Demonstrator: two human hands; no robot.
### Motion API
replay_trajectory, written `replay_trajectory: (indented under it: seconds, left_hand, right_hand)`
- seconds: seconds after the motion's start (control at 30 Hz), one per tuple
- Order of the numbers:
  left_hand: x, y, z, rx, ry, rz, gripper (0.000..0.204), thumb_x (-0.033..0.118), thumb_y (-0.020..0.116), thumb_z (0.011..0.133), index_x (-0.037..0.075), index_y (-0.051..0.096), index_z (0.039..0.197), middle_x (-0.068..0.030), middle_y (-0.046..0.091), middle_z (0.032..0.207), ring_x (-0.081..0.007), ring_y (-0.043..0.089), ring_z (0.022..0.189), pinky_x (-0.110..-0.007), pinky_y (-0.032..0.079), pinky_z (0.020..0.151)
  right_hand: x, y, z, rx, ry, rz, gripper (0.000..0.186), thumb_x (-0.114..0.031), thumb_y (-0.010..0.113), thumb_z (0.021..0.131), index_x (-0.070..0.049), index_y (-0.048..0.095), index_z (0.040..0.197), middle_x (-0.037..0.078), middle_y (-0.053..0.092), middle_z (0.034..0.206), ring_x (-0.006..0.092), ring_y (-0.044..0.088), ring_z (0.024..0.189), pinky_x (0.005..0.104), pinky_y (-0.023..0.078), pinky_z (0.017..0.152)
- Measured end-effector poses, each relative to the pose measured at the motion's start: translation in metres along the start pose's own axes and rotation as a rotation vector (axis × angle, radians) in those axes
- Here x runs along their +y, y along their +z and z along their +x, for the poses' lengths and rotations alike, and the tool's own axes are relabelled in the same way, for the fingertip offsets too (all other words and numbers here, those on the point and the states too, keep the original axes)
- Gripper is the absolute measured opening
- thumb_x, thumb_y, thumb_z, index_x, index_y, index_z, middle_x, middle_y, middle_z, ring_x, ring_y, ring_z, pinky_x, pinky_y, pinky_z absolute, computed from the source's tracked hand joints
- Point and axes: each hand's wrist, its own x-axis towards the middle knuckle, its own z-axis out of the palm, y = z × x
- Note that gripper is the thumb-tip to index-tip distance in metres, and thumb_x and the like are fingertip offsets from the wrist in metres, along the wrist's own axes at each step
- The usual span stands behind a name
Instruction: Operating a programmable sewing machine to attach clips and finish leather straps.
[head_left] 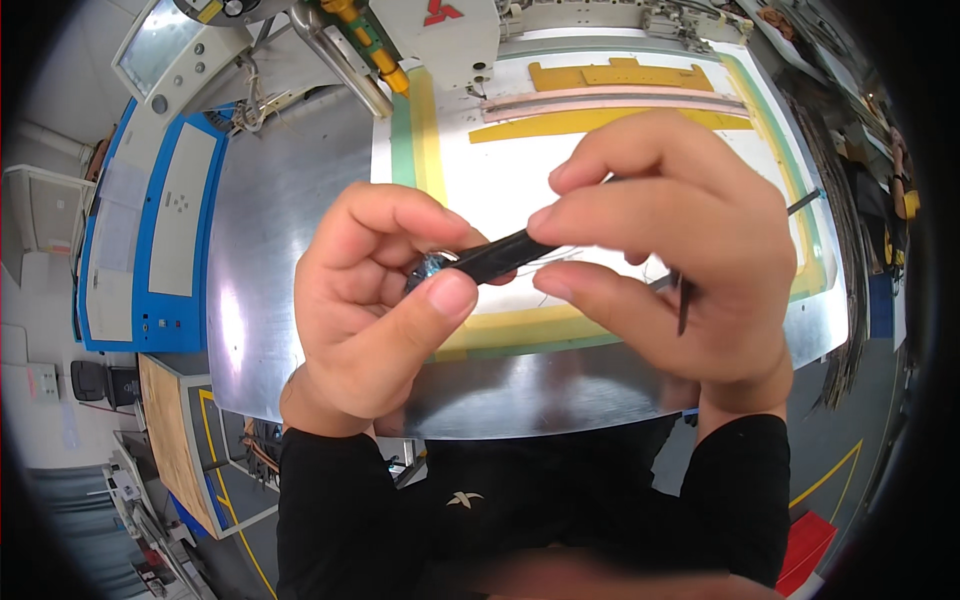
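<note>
My left hand [360, 290] is closed, its thumb and fingers pinching a narrow black strip [500, 255] held up above the metal table. A small shiny bluish-silver piece [432, 268] shows between the fingers at the strip's left end. My right hand [680, 230] is curled about the strip's other end, its index fingertip touching the strip and its thumb a little apart. A slim dark piece [684, 305] sticks out below the right fingers; I cannot tell whether it belongs to the strip. Fine loose threads [560, 262] show between the hands.
Under my hands lies a white template sheet [480, 180] with yellow and green taped edges. Yellow strips [620, 75] are fixed on its far part. A white sewing machine head [440, 40] stands beyond, a control panel [185, 55] and blue-white cabinet [165, 230] at left. Dark strips [840, 250] hang at right.
</note>
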Motion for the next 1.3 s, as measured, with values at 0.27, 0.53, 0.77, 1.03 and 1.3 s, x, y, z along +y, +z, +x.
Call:
replay_trajectory:
  seconds: [0.27, 0.53, 0.77, 1.03, 1.3]
  left_hand:
    - [-0.001, -0.001, -0.003, -0.011, 0.056, 0.033, 0.031, 0.000, 0.073, 0.098, -0.001, 0.055, 0.124, -0.0157, 0.074, 0.114, -0.0120, 0.069, 0.102, -0.025, 0.054, 0.090]
    - [0.000, -0.002, -0.004, 0.010, 0.048, 0.061, 0.029, 0.002, 0.072, 0.101, -0.001, 0.056, 0.124, -0.0146, 0.073, 0.115, -0.0113, 0.068, 0.101, -0.026, 0.054, 0.090]
    - [0.001, -0.004, -0.004, 0.002, 0.040, 0.014, 0.028, 0.003, 0.072, 0.101, -0.002, 0.057, 0.124, -0.0149, 0.073, 0.115, -0.0116, 0.068, 0.102, -0.026, 0.054, 0.089]
    - [0.001, 0.000, -0.008, 0.023, 0.111, 0.182, 0.027, 0.002, 0.076, 0.098, -0.003, 0.060, 0.119, -0.0167, 0.074, 0.115, -0.0154, 0.070, 0.104, -0.029, 0.055, 0.094]
    - [-0.001, 0.002, -0.011, 0.055, 0.165, 0.199, 0.027, 0.003, 0.079, 0.096, -0.002, 0.062, 0.116, -0.0185, 0.075, 0.113, -0.0192, 0.073, 0.105, -0.032, 0.057, 0.095]
  right_hand:
    - [-0.016, 0.010, -0.010, 0.039, -0.162, -0.261, 0.032, -0.001, 0.082, 0.067, -0.006, 0.079, 0.098, 0.007, 0.067, 0.091, 0.0206, 0.062, 0.064, 0.0313, 0.046, 0.053]
    - [-0.027, -0.002, -0.007, -0.486, -0.040, -0.027, 0.035, -0.019, 0.085, 0.075, -0.003, 0.071, 0.102, 0.006, 0.061, 0.085, 0.0257, 0.062, 0.061, 0.0357, 0.047, 0.052]
    - [-0.043, -0.019, -0.009, -0.333, 0.166, -0.052, 0.048, -0.016, 0.091, 0.075, -0.001, 0.063, 0.112, 0.011, 0.061, 0.096, 0.0256, 0.060, 0.079, 0.0339, 0.047, 0.061]
    - [-0.041, -0.019, -0.007, -0.118, 0.044, -0.167, 0.050, 0.005, 0.081, 0.072, 0.001, 0.063, 0.118, 0.015, 0.061, 0.102, 0.0216, 0.059, 0.085, 0.0295, 0.048, 0.071]
    - [-0.042, 0.004, -0.013, 0.028, -0.051, -0.347, 0.050, 0.004, 0.085, 0.073, 0.005, 0.075, 0.123, 0.015, 0.069, 0.099, 0.0242, 0.068, 0.080, 0.0307, 0.056, 0.065]
